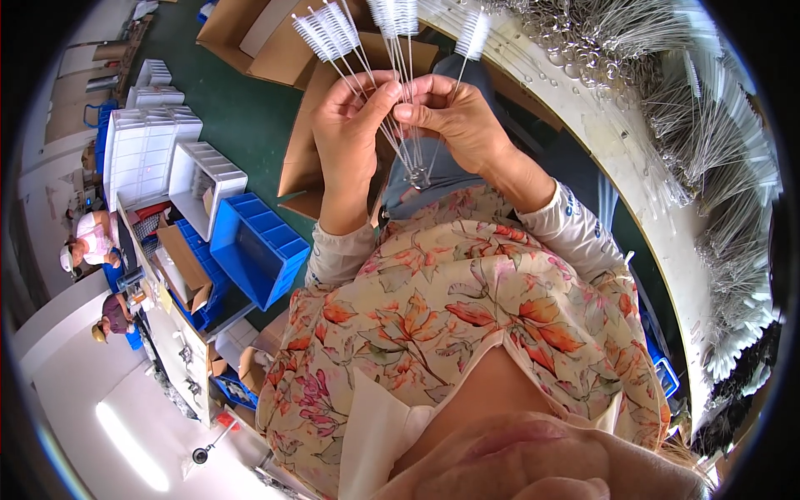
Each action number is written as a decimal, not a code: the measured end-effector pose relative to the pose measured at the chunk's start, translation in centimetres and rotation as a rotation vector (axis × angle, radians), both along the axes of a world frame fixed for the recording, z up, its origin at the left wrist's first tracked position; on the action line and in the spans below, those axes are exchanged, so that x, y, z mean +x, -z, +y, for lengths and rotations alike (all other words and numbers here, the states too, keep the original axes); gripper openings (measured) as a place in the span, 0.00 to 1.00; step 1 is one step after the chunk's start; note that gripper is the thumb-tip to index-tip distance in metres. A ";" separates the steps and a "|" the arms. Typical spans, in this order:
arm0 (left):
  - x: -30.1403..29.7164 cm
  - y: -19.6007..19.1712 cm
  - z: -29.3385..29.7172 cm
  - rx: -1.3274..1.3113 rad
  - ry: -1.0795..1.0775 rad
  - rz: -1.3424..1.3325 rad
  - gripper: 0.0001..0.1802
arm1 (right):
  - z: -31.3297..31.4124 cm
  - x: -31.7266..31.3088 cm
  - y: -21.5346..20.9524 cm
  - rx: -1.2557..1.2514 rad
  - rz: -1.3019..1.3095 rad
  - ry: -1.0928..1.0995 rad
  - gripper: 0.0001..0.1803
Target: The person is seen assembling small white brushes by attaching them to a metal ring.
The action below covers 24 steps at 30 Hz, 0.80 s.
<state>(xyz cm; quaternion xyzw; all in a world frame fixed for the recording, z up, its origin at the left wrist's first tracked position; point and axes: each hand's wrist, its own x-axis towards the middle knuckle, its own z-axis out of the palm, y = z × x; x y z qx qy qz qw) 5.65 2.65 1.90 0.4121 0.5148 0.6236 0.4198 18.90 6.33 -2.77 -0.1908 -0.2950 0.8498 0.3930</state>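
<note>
Several small wire-handled cleaning brushes (392, 18) with white bristle heads are fanned out between my hands. Their heads point away from me, and their looped wire ends (418, 177) gather below my fingers. My left hand (354, 117) is closed on the wire stems, its thumb pressed against the fingers. Close beside it, my right hand (467, 121) also pinches stems between thumb and fingers. One brush (472, 35) stands apart at the right, its stem running down to my right hand. The fingers partly hide the stems.
At my right, a pale curved-looking table (621, 125) bears a large heap of similar brushes (692, 125). Open cardboard boxes (304, 158) stand beyond and left of my hands. Further left are a blue crate (262, 250), white crates (150, 150) and two people (96, 237) at benches.
</note>
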 end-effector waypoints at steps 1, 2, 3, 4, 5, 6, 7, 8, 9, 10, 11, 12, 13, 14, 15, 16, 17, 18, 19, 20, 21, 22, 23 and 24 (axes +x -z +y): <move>-0.1 0.1 0.0 -0.003 0.000 -0.001 0.09 | 0.0 0.1 0.1 0.036 -0.028 -0.015 0.10; -0.2 0.2 0.0 0.011 0.001 -0.008 0.09 | 0.0 0.2 0.1 0.033 -0.029 -0.014 0.10; -0.2 0.3 0.0 0.024 0.002 -0.014 0.09 | 0.0 0.2 0.0 0.034 -0.028 -0.017 0.10; -0.2 0.4 0.1 0.022 0.004 -0.016 0.09 | 0.0 0.3 -0.1 0.036 -0.027 -0.019 0.09; -0.2 0.3 0.2 0.023 -0.013 -0.043 0.08 | 0.1 0.4 -0.2 0.034 -0.028 -0.017 0.09; -0.2 0.3 0.2 0.024 -0.029 -0.070 0.08 | 0.1 0.5 -0.4 0.054 -0.045 -0.019 0.09; -0.3 0.5 0.2 0.030 -0.028 -0.088 0.10 | 0.1 0.6 -0.5 0.074 -0.062 -0.020 0.10; -0.3 0.6 0.3 0.027 -0.026 -0.089 0.10 | 0.2 0.7 -0.7 0.072 -0.063 -0.018 0.10; -0.3 0.8 0.3 0.034 -0.025 -0.087 0.12 | 0.3 0.8 -0.8 0.078 -0.074 -0.010 0.08; -0.3 0.9 0.3 0.040 -0.022 -0.086 0.13 | 0.3 0.8 -0.9 0.083 -0.085 0.000 0.06; -0.3 0.8 0.3 0.036 -0.020 -0.088 0.13 | 0.4 0.9 -0.9 0.079 -0.087 0.003 0.06; -0.3 0.5 0.2 0.002 0.036 -0.101 0.14 | 0.5 1.0 -0.8 0.110 -0.092 0.024 0.06; -0.3 0.3 0.1 -0.033 0.089 -0.113 0.15 | 0.5 1.0 -0.7 0.142 -0.096 0.043 0.06; -0.5 0.4 0.1 -0.037 0.089 -0.114 0.15 | 0.5 1.0 -0.6 0.138 -0.097 0.043 0.06; -0.8 0.6 0.1 -0.084 0.170 -0.111 0.15 | 0.6 0.9 -0.5 0.173 -0.125 0.092 0.06; -1.0 0.7 0.2 -0.128 0.250 -0.109 0.15 | 0.6 0.9 -0.5 0.211 -0.154 0.140 0.06; -0.8 0.4 -0.1 -0.154 0.304 -0.132 0.15 | 0.6 1.1 -0.9 0.209 -0.193 0.151 0.07; -1.0 0.6 -0.2 -0.157 0.303 -0.134 0.15 | 0.6 1.2 -1.0 0.206 -0.194 0.150 0.07; -1.4 0.9 -0.3 -0.167 0.327 -0.064 0.14 | 0.7 1.2 -1.1 0.219 -0.203 0.179 0.07; -1.6 1.2 -0.4 -0.177 0.349 0.006 0.13 | 0.7 1.3 -1.0 0.230 -0.212 0.208 0.08; -1.5 1.4 -0.5 -0.180 0.350 0.004 0.13 | 0.7 1.3 -0.9 0.228 -0.214 0.208 0.08; -1.5 1.6 -0.6 -0.190 0.336 0.007 0.11 | 0.7 1.1 -0.6 0.228 -0.175 0.224 0.08; -1.5 1.7 -0.6 -0.201 0.322 0.009 0.09 | 0.7 1.0 -0.5 0.227 -0.136 0.238 0.09; -1.4 1.9 -0.5 -0.205 0.323 0.007 0.09 | 0.8 1.0 -0.5 0.223 -0.138 0.239 0.09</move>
